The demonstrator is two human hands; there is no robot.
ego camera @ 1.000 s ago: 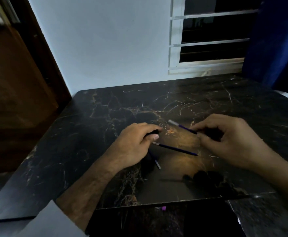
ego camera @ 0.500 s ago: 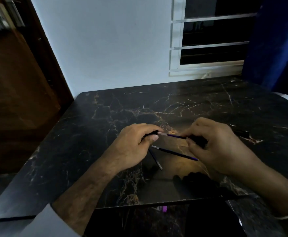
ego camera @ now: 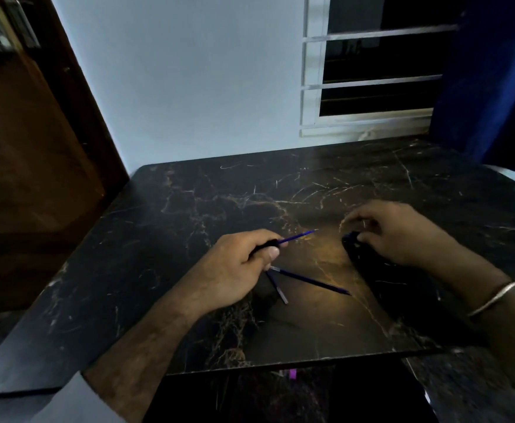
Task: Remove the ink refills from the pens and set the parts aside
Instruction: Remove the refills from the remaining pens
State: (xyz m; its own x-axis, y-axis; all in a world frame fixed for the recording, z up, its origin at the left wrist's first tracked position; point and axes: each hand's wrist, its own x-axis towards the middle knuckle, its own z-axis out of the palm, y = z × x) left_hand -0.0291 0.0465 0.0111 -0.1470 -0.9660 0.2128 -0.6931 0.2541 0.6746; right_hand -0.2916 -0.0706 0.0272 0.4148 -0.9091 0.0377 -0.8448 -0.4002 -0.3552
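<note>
My left hand point(ego camera: 238, 264) grips a black pen barrel point(ego camera: 264, 246). A blue ink refill point(ego camera: 296, 237) sticks out of the barrel, pointing up and to the right. Two more blue refills lie on the black marble table point(ego camera: 189, 209) just right of that hand: a long one point(ego camera: 311, 280) and a shorter one point(ego camera: 276, 286) partly under my fingers. My right hand point(ego camera: 403, 236) rests farther right, with its fingers curled over a black pen part point(ego camera: 352, 241). That part is hard to make out in the dim light.
A dark shadowy patch point(ego camera: 381, 279) lies under my right wrist; what is in it cannot be told. A wooden cabinet point(ego camera: 21, 148) stands left of the table, and a wall, a window point(ego camera: 372, 71) and a blue curtain point(ego camera: 494, 87) stand behind it.
My right hand brought a refill up to the barrel in my left hand, let go of it and moved away to the right. The refill now projects from the barrel.
</note>
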